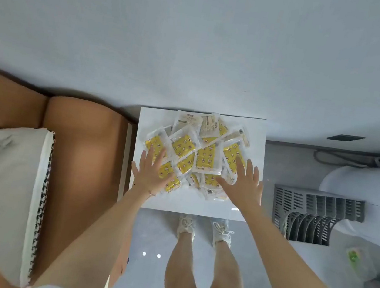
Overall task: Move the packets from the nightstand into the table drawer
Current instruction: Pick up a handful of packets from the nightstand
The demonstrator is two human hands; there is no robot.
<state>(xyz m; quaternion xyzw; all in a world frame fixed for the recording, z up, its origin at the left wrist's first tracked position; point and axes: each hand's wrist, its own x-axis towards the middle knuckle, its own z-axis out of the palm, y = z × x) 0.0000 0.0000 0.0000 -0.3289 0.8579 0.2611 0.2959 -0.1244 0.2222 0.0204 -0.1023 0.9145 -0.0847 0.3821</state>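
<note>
The packets (194, 154) lay in a loose heap on the white nightstand (190, 205), piled over one another toward its far side. Most showed yellow patterned contents through clear wrapping; a few at the far edge of the heap were pale with printed text.

The left hand (153, 173) was spread wide and flat, palm down, fingers fanned, resting on the near left part of the heap. Yellow packets lay directly under its fingers and just beyond its fingertips. A thin band showed at its wrist. It gripped nothing.

The right hand (243, 184) was likewise open and flat, palm down, fingers spread, resting on the near right part of the heap. Packets lay under its fingers and to its left, between the two hands. It held nothing either.

Nearer than both hands, a bare strip of the nightstand top showed, and below that the person's legs and pale shoes (204, 228) stood on the grey floor. To the left of the left hand sat a tan bed (80, 153) with a grey pillow (0, 185) on it. To the right of the right hand, on the floor, stood a grey slotted rack (308, 214), with a white rounded object (367, 193) past it. No drawer could be made out.
</note>
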